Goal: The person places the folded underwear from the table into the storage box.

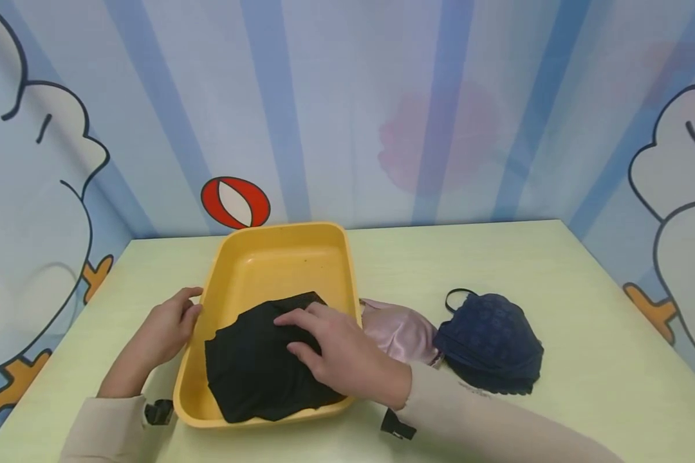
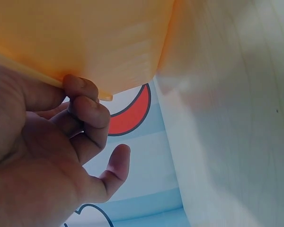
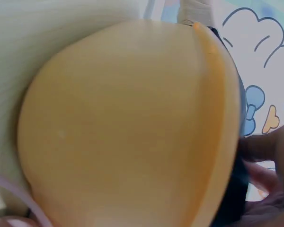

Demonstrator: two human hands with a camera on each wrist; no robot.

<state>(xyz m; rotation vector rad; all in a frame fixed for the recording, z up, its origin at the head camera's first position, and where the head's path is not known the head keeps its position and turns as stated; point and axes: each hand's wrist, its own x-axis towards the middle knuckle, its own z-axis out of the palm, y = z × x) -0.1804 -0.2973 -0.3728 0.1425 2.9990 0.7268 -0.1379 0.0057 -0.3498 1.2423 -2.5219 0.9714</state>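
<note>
A yellow plastic tray (image 1: 289, 254) stands on the table with a folded black garment (image 1: 255, 366) lying in its near half. My left hand (image 1: 165, 328) grips the tray's left rim, and the left wrist view shows its thumb and fingers pinching the edge. Above the black garment, my right hand (image 1: 347, 354) has its thumb and index finger spread apart, seemingly touching the cloth. Just right of the tray lies a pink satin bra (image 1: 402, 331), partly hidden behind the right hand and the tray. A navy lace bra (image 1: 492, 341) with a thin strap sits beside it.
The pale table (image 1: 585, 308) extends right of the bras and meets a blue striped backdrop (image 1: 353, 116) behind. Cartoon figures decorate the side panels. The right wrist view is mostly filled by the tray's outer wall (image 3: 123, 123).
</note>
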